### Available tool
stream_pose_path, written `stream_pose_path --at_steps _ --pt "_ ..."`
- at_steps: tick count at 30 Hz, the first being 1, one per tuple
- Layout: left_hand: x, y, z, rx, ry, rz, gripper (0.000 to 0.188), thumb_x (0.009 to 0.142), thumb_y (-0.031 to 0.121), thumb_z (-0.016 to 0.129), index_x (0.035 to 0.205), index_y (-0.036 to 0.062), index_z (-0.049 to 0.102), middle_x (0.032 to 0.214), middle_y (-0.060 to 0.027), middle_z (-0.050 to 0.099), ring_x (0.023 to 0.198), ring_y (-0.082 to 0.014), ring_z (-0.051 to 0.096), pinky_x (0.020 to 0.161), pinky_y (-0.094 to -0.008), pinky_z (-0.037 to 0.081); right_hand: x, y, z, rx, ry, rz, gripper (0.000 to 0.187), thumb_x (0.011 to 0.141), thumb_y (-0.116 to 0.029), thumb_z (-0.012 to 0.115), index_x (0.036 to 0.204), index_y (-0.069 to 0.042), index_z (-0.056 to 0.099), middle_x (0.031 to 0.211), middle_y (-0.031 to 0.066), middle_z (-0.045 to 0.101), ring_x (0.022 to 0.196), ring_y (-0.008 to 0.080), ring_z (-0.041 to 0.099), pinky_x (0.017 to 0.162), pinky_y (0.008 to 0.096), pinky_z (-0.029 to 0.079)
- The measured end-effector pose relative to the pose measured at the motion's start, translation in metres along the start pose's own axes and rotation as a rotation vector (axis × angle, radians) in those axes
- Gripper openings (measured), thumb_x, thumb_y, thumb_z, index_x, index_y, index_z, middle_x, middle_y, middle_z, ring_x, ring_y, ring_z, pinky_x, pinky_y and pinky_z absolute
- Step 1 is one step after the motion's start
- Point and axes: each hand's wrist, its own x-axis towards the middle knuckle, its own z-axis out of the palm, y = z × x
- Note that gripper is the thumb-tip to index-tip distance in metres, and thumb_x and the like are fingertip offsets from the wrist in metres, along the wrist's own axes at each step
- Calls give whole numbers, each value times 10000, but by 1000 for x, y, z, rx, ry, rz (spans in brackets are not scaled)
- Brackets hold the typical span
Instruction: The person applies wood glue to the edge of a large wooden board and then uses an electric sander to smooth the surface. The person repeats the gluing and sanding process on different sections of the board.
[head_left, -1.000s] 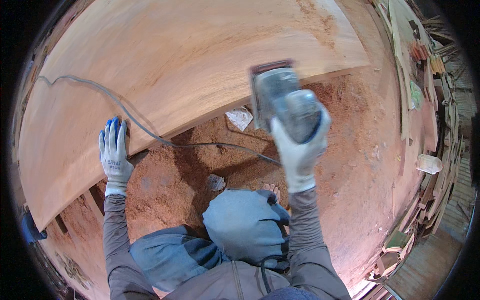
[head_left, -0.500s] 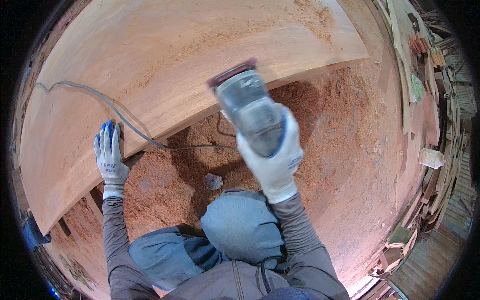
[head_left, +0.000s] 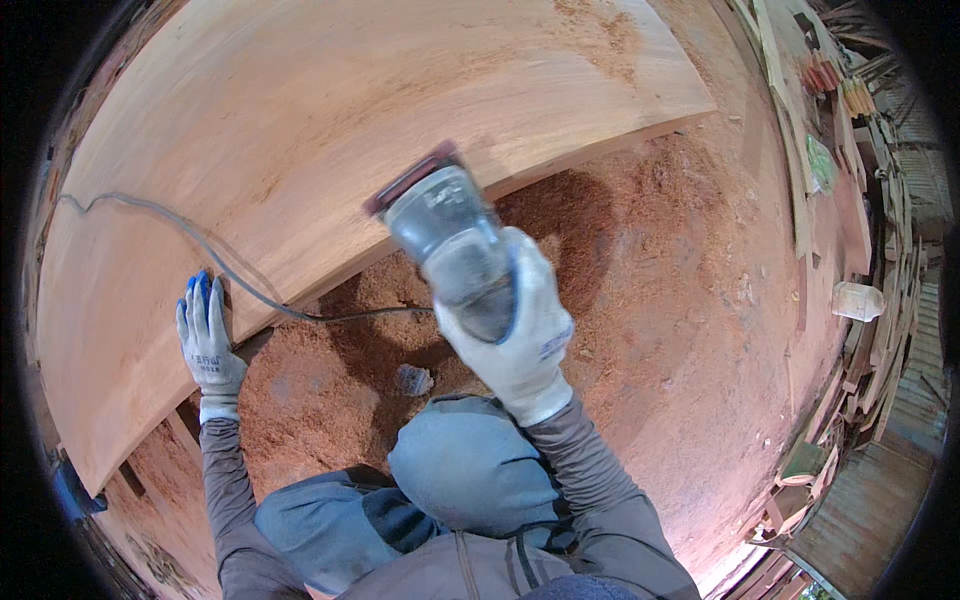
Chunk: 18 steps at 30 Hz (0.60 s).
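Observation:
A broad, pale wooden slab (head_left: pixel 330 130) with an edge facing me fills the upper left. My right hand (head_left: pixel 520 350), in a white glove with a blue palm, is wrapped round the body of a grey power sander (head_left: pixel 460 255). The sander's reddish-brown pad end lies over the slab's near edge; motion blurs it, so I cannot tell if it touches. Flat on the slab's near edge at the left rests my gloved left hand (head_left: pixel 210 340), its fingers stretched out and holding nothing. A grey cord (head_left: pixel 225 260) crosses the slab and runs toward the sander.
Reddish sawdust (head_left: pixel 330 390) covers the ground between my knees and the slab. A small crumpled clear piece (head_left: pixel 414 379) lies there. Along the right side are stacked wood strips (head_left: pixel 880 360), a pale plastic container (head_left: pixel 857 301) and a green plastic bag (head_left: pixel 820 165).
My right hand and the sander have moved left and slightly down along the slab's near edge. My left hand stays on the slab; the whole view has shifted a little.

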Motion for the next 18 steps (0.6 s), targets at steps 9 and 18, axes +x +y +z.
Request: stream_pose_path --at_steps 9,18 --pt "0 -2 0 -16 8 19 1085 715 500 902 1584 38 446 1643 -191 436 1536 -375 387 1276 -535 275 53 89 -53 177 275 403 686 795 -191 949 1333 -18 559 1198 71 665 1079 177 641 958 365 540" --pt "0 -1 6 -4 45 -1 1070 723 510 896 1589 63 454 1645 -177 442 1533 -364 395 1271 -534 278 113 192 -110 171 340 532 633 776 -261 963 1251 -41 606 1136 65 705 976 180 669 884 336 556"
